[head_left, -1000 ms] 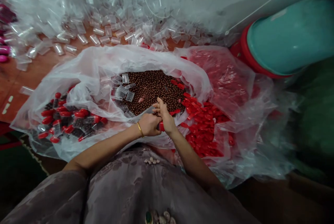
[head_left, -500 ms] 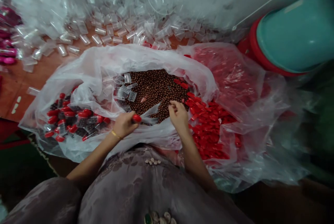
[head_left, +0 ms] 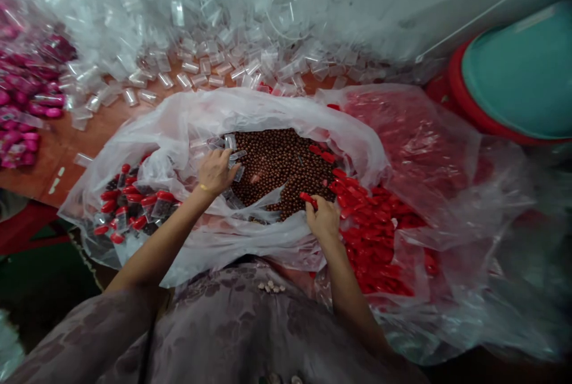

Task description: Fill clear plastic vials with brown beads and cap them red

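Note:
My left hand (head_left: 216, 170) reaches over the small clear plastic containers (head_left: 230, 142) at the left of the brown beads. Its thumb stands apart from the fingers, whose tips are partly hidden among the containers. Between the thumb and fingers of my right hand (head_left: 324, 217) is a red cap (head_left: 308, 199), held above the near right edge of the beads. The round brown beads (head_left: 277, 157) lie in an opened white translucent plastic bag (head_left: 268, 104). Loose red caps (head_left: 370, 223) are heaped right beside my right hand.
Filled containers with red caps (head_left: 134, 202) lie in the plastic at left. Many clear containers (head_left: 192, 68) spread along the back of the orange-brown surface (head_left: 102, 127). Pink pieces (head_left: 27, 92) are piled at far left. A teal bucket (head_left: 522, 74) stands at the right.
My left hand has let go of a red-capped container and moved up to the clear ones. My right hand, earlier pinched over the beads, now holds a red cap. The view has shifted slightly.

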A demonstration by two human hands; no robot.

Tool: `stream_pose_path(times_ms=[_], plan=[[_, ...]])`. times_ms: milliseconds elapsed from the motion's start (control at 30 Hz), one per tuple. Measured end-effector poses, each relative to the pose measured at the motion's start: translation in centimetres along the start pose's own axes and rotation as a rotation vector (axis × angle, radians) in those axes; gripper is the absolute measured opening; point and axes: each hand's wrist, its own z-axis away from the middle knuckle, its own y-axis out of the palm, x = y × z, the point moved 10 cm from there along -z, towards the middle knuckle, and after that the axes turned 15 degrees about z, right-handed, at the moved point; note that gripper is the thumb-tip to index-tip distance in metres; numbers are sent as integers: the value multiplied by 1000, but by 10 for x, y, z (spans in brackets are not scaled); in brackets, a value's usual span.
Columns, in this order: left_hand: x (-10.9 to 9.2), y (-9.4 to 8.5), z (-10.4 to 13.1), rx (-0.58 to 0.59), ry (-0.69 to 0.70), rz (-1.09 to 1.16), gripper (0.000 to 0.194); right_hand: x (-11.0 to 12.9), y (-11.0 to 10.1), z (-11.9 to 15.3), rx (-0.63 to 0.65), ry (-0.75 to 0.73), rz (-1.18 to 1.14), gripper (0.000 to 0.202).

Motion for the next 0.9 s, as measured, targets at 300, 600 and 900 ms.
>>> stream_pose_path(times_ms=[300, 600, 900], plan=[[5, 87, -66, 400, -412, 367, 22, -2, 1, 3, -112, -14, -151, 34], [-38, 153, -98, 389, -508, 799, 25, -4, 5, -2, -121, 29, -237, 34], [-74, 138, -80, 470, -199, 1565, 45, -17, 5, -6, 2, 239, -678, 34]])
